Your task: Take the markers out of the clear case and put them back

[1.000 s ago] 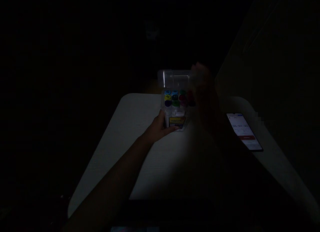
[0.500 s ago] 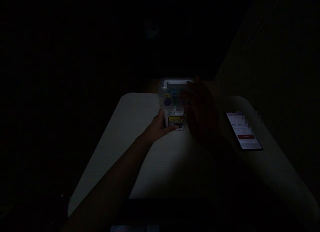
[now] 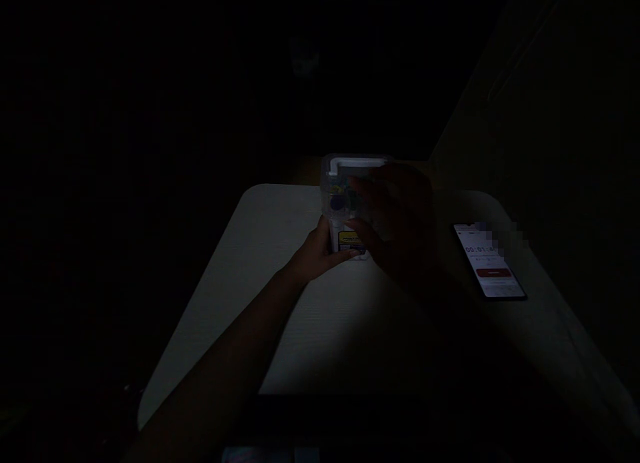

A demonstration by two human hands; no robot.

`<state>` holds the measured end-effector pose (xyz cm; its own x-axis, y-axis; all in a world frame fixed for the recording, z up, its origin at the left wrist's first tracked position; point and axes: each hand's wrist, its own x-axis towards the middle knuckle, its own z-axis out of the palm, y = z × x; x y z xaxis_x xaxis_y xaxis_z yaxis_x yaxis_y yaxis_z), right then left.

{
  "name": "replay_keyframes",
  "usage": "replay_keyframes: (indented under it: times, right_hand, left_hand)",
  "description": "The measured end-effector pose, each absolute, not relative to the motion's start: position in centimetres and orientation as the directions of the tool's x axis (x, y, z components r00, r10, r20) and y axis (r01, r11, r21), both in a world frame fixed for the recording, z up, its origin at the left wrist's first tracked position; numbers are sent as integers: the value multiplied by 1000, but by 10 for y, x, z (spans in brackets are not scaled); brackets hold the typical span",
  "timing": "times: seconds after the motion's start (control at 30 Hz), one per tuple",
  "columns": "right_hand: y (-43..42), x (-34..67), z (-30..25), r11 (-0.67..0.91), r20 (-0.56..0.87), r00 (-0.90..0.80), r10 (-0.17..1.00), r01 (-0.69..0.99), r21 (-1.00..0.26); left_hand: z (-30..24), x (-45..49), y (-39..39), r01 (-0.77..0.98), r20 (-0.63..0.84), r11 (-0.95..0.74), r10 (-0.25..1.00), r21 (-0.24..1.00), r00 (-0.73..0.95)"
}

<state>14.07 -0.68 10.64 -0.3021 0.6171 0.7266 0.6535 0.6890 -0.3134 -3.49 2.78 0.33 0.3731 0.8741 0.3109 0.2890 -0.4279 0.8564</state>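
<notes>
— How is the left arm dressed?
— The left forearm [image 3: 240,343] is bare from the wrist down to the lower edge of the view. It is long and slim and only dimly lit.
— And the left grip [image 3: 317,253]?
— Bare as well. The thumb and the fingertips are the best-lit parts, though too dim for finer detail.
— What about the right side?
— The right grip [image 3: 400,223] is little more than a dark shape in shadow: a broad back, with the fingers as faint outlines. It looks bare. Its wrist and forearm are lost in the dark, so I cannot tell whether there is a sleeve.
</notes>
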Motion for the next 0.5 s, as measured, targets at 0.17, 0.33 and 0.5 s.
replay_keyframes:
  times: [0.17, 0.33, 0.5]
  right_hand:
    - [-6, 142, 106, 723, 727, -313, 611, 594, -352]
    - [-4, 140, 100, 719, 762, -291, 578, 624, -307]
    - [-2, 140, 96, 770, 867, -288, 407, 618, -157]
  left_hand:
    - [3, -35, 28, 276, 302, -416, 877, 866, 373]
    - [7, -33, 26, 269, 308, -419, 876, 867, 372]
    - [8, -34, 27, 340, 310, -431, 881, 836, 356]
